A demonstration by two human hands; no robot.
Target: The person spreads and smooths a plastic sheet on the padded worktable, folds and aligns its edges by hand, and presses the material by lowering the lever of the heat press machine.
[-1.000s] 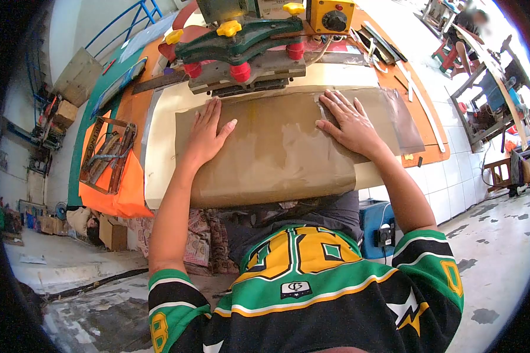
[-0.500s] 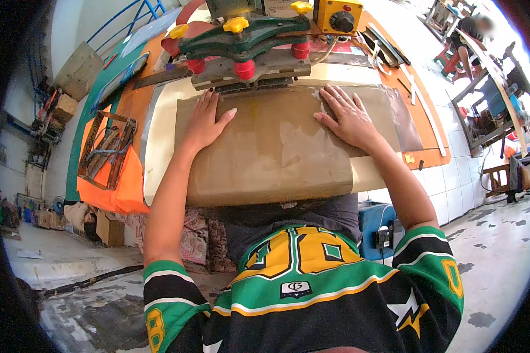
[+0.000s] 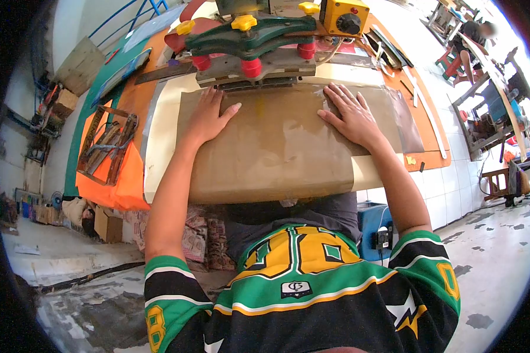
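Note:
A glossy brown translucent sheet (image 3: 271,159) lies over a pale sheet (image 3: 162,126) and drapes at the table's front edge. My left hand (image 3: 209,117) rests open on its left part, fingers pointing away from me and thumb apart. On its right part my right hand (image 3: 350,115) lies flat with the fingers spread. Just beyond both hands is the machine's grey metal bar (image 3: 256,73), hung below a green bracket (image 3: 250,38) with red mounts and yellow knobs. Whether the bar touches the sheet, I cannot tell.
A yellow control box (image 3: 344,17) with a black dial stands behind on the right. Left are a wooden frame (image 3: 132,132) and orange cloth (image 3: 109,185). Long strips (image 3: 421,109) lie at the right edge. A person (image 3: 471,38) sits in the far right background.
Both hands stay flat on the brown sheet, in almost the same place. The view has shifted slightly, and the glare on the sheet looks a little different.

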